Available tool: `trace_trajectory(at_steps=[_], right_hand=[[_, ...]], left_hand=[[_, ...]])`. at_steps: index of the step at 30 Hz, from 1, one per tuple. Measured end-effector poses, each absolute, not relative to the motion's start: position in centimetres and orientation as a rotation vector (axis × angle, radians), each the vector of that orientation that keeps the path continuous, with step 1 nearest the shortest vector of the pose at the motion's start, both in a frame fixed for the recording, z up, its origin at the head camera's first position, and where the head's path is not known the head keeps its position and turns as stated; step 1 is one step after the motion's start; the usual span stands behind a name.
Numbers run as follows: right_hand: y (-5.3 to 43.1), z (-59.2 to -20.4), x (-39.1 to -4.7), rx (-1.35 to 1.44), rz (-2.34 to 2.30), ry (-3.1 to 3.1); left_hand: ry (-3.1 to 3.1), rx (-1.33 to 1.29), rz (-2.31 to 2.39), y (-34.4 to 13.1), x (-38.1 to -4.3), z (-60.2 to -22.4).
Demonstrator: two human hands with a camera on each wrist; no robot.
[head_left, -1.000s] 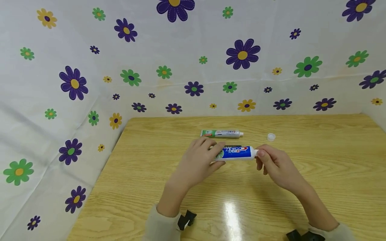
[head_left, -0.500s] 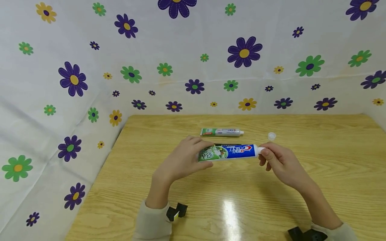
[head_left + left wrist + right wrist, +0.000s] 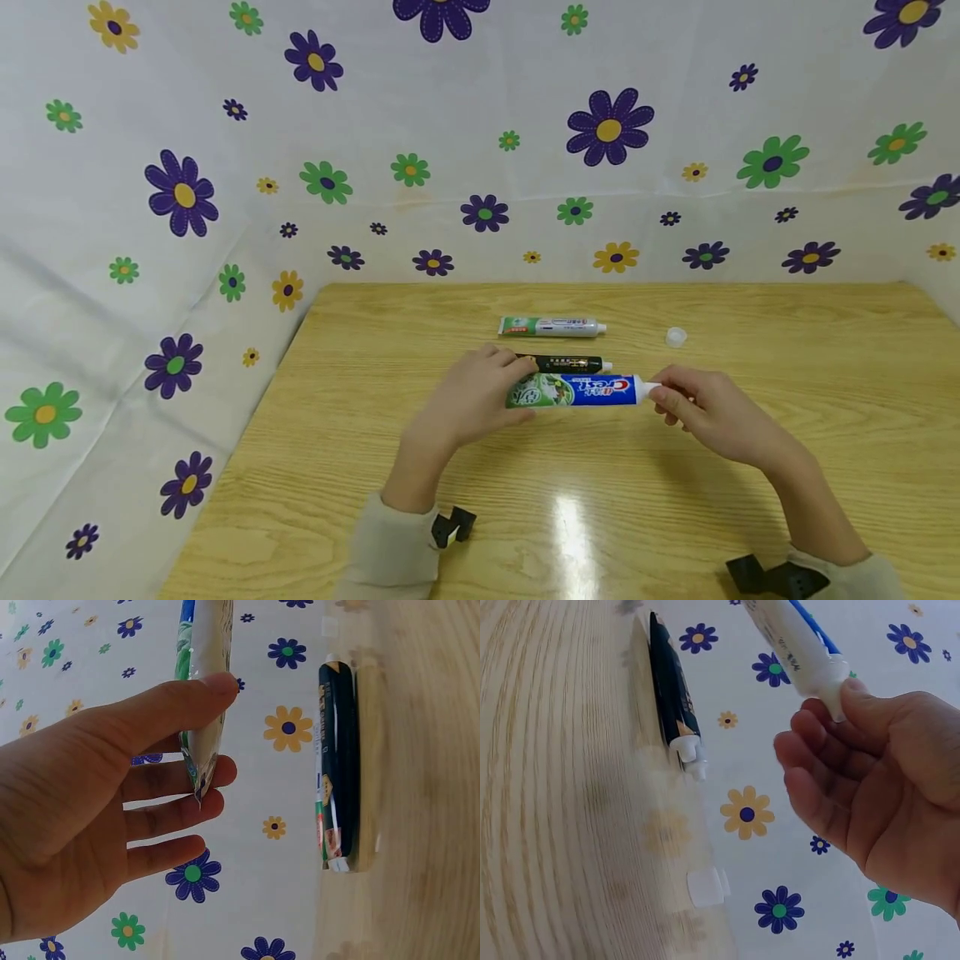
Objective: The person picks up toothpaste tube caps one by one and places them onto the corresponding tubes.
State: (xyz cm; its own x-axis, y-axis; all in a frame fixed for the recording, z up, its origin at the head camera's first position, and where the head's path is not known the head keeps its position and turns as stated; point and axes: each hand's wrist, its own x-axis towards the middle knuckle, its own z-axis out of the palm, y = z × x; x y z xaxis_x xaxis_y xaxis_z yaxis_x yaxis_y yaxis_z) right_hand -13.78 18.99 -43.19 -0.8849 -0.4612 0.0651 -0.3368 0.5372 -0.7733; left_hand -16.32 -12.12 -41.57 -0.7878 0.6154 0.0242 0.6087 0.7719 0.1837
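A blue, green and white Crest toothpaste tube (image 3: pixel 592 390) is held level above the table between both hands. My left hand (image 3: pixel 472 396) pinches its flat tail end, thumb on the near side; in the left wrist view the thumb (image 3: pixel 217 684) lies across the white back and the lower fingers stay extended. At the other end my right hand (image 3: pixel 712 412) pinches the white cap end (image 3: pixel 829 686) between thumb and fingertips. Just behind this tube lies a black toothpaste tube (image 3: pixel 570 364), partly covered by the left fingers in the head view.
Farther back on the wooden table (image 3: pixel 337 417) lies a green and silver toothpaste tube (image 3: pixel 555 327). A loose white cap (image 3: pixel 676 337) sits to its right. White cloth (image 3: pixel 450 100) with printed flowers walls the back and left side.
The left hand has slid from the tube's middle back to its tail, showing more of the green label. The held tube has come nearer the body, exposing more of the black tube.
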Motion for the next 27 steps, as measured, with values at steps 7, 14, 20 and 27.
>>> trace_trajectory(at_steps=[7,14,20,27], right_hand=[[19.9,-43.5,-14.2,-0.697,-1.097,2.507],[20.1,-44.5,-14.6,-0.654,-1.072,2.348],[20.1,-45.1,-14.9,-0.644,-1.035,2.352],[20.1,-45.7,-14.9,-0.643,-1.040,2.330]], left_hand=[[2.897,1.004,0.099,-11.0,-16.3,-42.4],[2.833,0.969,0.045,-10.3,-16.1,-43.0],[2.800,0.937,0.052,-10.1,-16.2,-43.5],[2.732,0.879,0.090,-9.8,-16.2,-44.2]])
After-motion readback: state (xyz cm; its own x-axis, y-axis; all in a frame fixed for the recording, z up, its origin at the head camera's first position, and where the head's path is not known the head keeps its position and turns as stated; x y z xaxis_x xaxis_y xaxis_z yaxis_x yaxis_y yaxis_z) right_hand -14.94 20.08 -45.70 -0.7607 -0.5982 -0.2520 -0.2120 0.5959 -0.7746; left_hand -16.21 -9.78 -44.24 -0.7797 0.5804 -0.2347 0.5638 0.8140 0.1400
